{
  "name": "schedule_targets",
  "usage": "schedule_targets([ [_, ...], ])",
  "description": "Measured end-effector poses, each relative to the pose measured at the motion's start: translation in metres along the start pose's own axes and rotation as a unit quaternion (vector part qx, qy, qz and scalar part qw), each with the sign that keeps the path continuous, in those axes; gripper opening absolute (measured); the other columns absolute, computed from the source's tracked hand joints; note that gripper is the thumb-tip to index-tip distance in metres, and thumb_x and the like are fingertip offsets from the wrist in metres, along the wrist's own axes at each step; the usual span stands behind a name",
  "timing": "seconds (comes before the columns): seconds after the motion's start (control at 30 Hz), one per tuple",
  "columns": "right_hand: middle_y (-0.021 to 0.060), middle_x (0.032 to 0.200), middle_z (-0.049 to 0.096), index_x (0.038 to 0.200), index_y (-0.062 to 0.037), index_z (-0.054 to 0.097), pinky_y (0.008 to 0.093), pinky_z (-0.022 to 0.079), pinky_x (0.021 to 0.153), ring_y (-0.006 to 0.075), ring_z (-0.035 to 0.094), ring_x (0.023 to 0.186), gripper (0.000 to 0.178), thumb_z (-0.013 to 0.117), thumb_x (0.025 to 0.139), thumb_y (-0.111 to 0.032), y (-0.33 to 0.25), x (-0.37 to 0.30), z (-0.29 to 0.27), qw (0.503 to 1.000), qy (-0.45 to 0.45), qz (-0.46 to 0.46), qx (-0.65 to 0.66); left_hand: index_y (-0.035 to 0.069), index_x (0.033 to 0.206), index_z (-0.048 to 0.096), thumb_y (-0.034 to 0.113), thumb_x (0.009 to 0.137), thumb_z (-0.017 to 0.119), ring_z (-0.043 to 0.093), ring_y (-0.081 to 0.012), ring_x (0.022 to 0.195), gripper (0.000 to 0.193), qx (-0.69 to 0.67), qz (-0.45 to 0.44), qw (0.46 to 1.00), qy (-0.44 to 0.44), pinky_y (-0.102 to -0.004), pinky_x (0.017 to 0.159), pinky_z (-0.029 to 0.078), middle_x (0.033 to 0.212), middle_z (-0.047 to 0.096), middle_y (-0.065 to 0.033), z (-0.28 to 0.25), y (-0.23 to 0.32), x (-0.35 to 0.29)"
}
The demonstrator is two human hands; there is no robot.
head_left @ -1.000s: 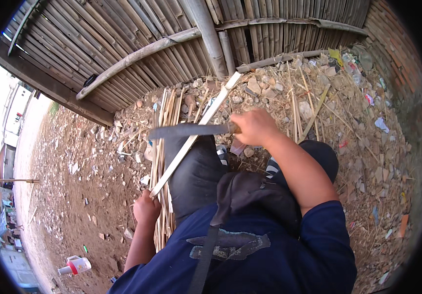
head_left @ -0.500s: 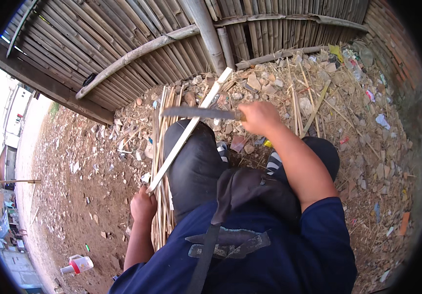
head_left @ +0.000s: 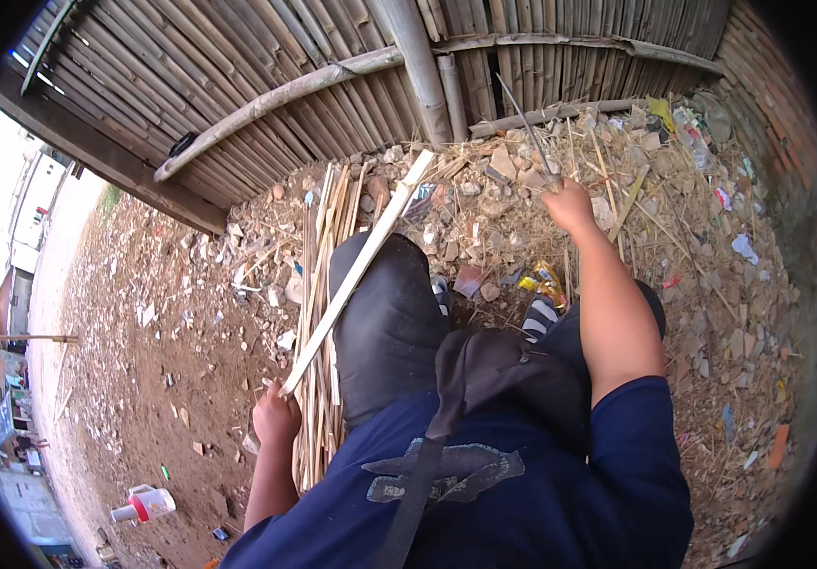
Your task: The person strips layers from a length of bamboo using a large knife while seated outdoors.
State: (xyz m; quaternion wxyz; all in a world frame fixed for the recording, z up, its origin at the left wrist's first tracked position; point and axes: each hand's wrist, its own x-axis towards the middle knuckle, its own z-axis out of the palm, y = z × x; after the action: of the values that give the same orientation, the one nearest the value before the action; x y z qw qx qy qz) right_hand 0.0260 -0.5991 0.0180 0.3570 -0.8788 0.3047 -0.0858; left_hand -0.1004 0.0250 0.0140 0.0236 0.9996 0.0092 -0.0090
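My left hand is closed round the near end of a long pale bamboo strip. The strip slants up and away to the right, lying across my left thigh. Out to the right, my right hand grips the handle of a machete. Its long blade points away toward the fence and shows nearly edge-on, apart from the strip. Beneath the strip, beside my left leg, lies a bundle of thin split bamboo strips.
A bamboo fence with a thick post stands ahead, and a brick wall rises at the right. Stones, straw and litter cover the ground. A yellow wrapper lies by my right foot. A clear jug with a red band rests at lower left.
My right hand has swung the machete away to the right; its blade crossed the strip before and now points toward the fence. My left hand keeps its hold on the strip.
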Motion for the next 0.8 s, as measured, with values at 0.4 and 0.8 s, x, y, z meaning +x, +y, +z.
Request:
schedule_targets([
  [0.4,0.0131,0.075,0.067,0.094,-0.0099,0.066,0.0479,0.053,0.070,0.0356,0.069,0.078,0.024,0.071,0.074,-0.023,-0.099,-0.101,-0.012,0.920,-0.156,-0.338,-0.122,0.005,0.086,0.057,0.028,0.086,0.064,0.067,-0.0450,0.069,0.024,0.014,0.011,0.999,0.051,-0.0565,0.063,0.053,0.073,0.066,-0.0239,-0.021,0.045,0.008],
  [0.8,0.0150,0.088,0.072,0.103,-0.0156,0.071,0.0500,0.056,0.078,0.0359,0.071,0.089,0.027,0.067,0.077,-0.021,-0.079,-0.077,-0.006,0.950,-0.089,-0.253,-0.160,0.005,0.087,0.056,0.026,0.088,0.061,0.066,-0.0469,0.070,0.022,0.002,0.042,0.998,0.052,-0.0573,0.064,0.053,0.073,0.066,-0.0247,-0.019,0.050,0.006],
])
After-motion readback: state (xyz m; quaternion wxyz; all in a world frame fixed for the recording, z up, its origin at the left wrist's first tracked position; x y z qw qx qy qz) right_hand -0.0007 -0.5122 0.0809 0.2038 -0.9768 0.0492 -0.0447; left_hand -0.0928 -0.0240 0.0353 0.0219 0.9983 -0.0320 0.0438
